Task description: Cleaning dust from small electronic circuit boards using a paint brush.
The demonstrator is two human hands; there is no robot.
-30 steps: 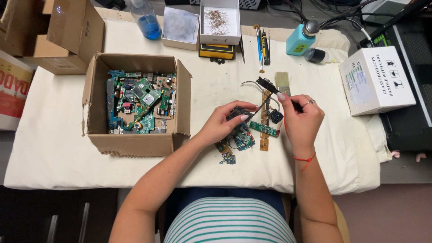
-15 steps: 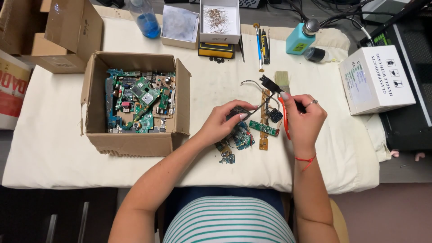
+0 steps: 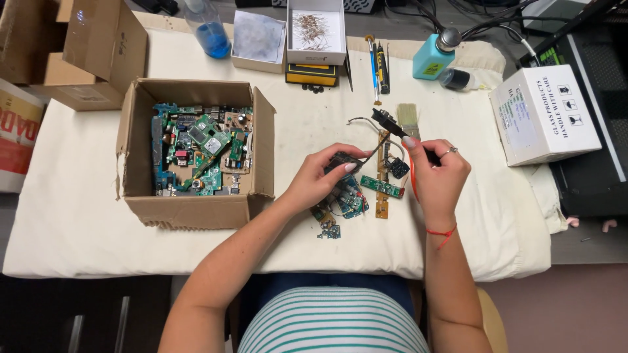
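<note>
My left hand [image 3: 320, 176] pinches a small dark circuit board [image 3: 343, 161] just above the white cloth. My right hand [image 3: 437, 175] grips a red-handled pair of cutters [image 3: 413, 171] whose thin dark tip reaches left to the board's edge. Under and between my hands lies a pile of small green and blue circuit boards [image 3: 345, 199], a long green strip board [image 3: 383, 186] and yellow strip boards [image 3: 383, 206]. A black part with a grey wire [image 3: 381, 120] lies just above my right hand.
An open cardboard box [image 3: 141, 147] full of circuit boards stands at left. A flat brush [image 3: 409, 116], screwdrivers [image 3: 377, 62], a teal dispenser bottle [image 3: 432, 57], a blue-liquid bottle [image 3: 208, 29], small white boxes [image 3: 317, 29] and a white carton [image 3: 543, 114] ring the work spot.
My right hand shifted slightly, turning the cutters so less of the red handle shows. My left hand keeps its hold on the dark board.
</note>
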